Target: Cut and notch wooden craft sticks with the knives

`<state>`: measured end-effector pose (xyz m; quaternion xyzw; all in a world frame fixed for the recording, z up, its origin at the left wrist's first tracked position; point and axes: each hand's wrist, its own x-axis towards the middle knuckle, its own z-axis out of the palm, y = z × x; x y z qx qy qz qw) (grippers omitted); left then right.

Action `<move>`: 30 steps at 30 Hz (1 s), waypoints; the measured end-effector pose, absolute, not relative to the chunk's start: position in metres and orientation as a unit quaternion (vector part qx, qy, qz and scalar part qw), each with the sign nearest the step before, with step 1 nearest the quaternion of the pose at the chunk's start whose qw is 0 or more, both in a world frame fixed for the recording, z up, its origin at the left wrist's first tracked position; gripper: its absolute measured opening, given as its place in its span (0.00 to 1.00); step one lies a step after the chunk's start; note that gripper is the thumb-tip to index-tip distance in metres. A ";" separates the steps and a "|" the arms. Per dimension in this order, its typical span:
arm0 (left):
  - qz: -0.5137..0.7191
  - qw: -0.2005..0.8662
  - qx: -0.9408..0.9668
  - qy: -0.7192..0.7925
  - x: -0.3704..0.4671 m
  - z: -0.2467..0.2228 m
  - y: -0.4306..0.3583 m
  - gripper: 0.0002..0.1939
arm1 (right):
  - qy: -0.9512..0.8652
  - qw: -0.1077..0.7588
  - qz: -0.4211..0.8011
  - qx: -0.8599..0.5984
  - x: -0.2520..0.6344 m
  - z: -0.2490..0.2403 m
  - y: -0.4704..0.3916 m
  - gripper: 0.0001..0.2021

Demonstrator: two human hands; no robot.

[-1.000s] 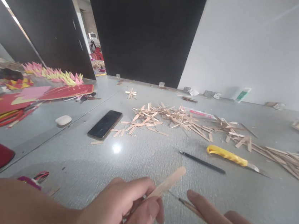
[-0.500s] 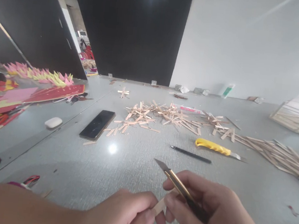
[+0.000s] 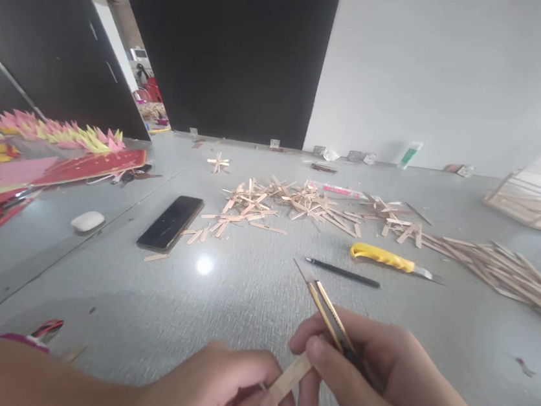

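At the bottom centre, my left hand (image 3: pixel 234 391) is closed on the lower end of a flat, light wooden stick (image 3: pixel 290 376). My right hand (image 3: pixel 368 370) pinches the stick's upper end between thumb and finger, and also holds a craft knife (image 3: pixel 330 311) with gold-coloured edges. The blade is out and points up and left, clear of the stick. Just beyond the blade tip lies a thin black pen-like tool (image 3: pixel 343 273). A yellow-handled knife (image 3: pixel 382 257) rests farther right. Many short wooden pieces (image 3: pixel 300 201) are heaped past them.
A phone (image 3: pixel 170 223) and a white rounded object (image 3: pixel 87 221) lie left. Red boards (image 3: pixel 84 167) with paper spikes are at far left. Long wood strips (image 3: pixel 501 272) and a wooden frame (image 3: pixel 534 200) stand right. Panels (image 3: pixel 441 79) rise behind.
The knife has swung to a steeper angle, its blade farther up. More of the stick shows between my hands. The whole view has shifted slightly.
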<state>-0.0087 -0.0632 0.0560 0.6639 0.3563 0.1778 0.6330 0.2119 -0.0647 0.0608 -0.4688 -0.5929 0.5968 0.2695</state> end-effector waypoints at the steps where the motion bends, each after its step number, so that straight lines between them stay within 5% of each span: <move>1: 0.179 0.621 0.672 0.361 -0.009 0.052 -0.061 0.25 | -0.603 0.265 0.584 -0.474 0.213 0.061 -0.063 0.18; 6: 0.292 0.428 0.778 0.356 -0.009 0.039 -0.055 0.09 | -0.634 0.264 0.506 -0.522 0.215 0.054 -0.060 0.22; 9: 0.359 0.350 0.798 0.335 -0.006 0.039 -0.055 0.12 | -0.633 0.275 0.503 -0.521 0.215 0.050 -0.062 0.21; 25: 0.335 0.385 0.795 0.329 -0.004 0.046 -0.057 0.10 | -0.620 0.297 0.542 -0.483 0.211 0.045 -0.067 0.18; 30: 0.238 0.534 0.712 0.389 -0.008 0.046 -0.053 0.08 | -0.611 0.318 0.549 -0.473 0.211 0.050 -0.064 0.22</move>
